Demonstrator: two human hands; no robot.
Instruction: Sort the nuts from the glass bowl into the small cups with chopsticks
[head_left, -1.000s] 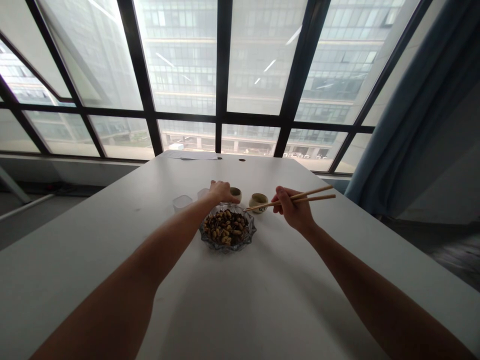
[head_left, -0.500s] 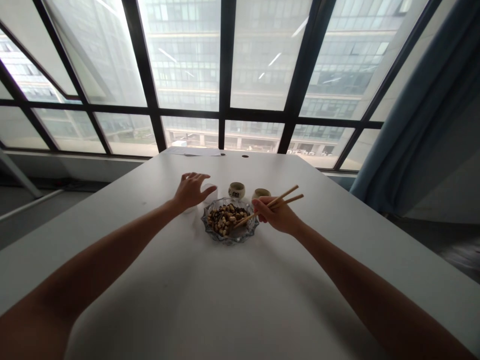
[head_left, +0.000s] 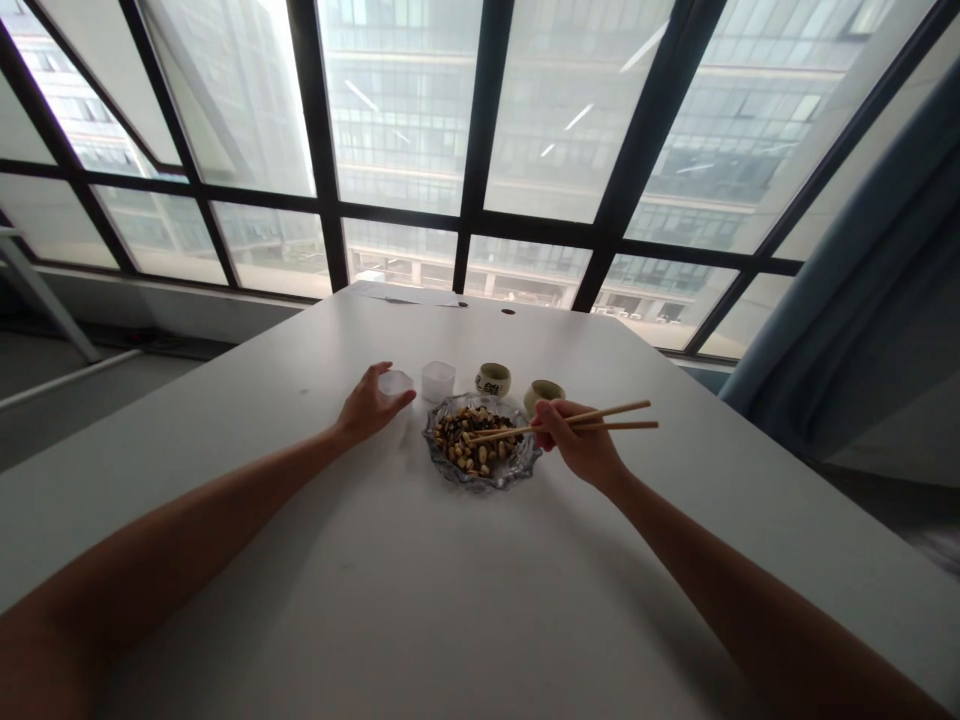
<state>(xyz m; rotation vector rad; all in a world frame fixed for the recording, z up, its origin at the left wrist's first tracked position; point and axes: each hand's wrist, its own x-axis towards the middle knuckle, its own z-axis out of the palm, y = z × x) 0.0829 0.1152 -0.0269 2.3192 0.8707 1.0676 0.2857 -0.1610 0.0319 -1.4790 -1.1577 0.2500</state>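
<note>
My right hand [head_left: 574, 440] grips a pair of wooden chopsticks [head_left: 611, 417], whose tips reach among the nuts and dark seeds [head_left: 472, 450] in a scalloped glass bowl [head_left: 480, 484]. On the bowl's left, my left hand [head_left: 371, 403] curves its thumb and fingers around a small translucent cup [head_left: 395, 382]. Another translucent cup [head_left: 438, 382] stands behind the bowl. Beside it is a cream teacup with dark lettering [head_left: 493, 380]. A second cream teacup [head_left: 544, 392] sits just behind my right hand, which partly covers it.
Everything stands on a long white table [head_left: 390, 580]. White papers [head_left: 409, 295] and two dark round holes lie at its far end. Large framed windows rise beyond it, and a blue curtain [head_left: 840, 300] hangs on the right.
My left hand has come down from above the cups and closed around the left translucent cup. The chopsticks have swung flatter, with their tips farther back in the bowl. The view has shifted slightly.
</note>
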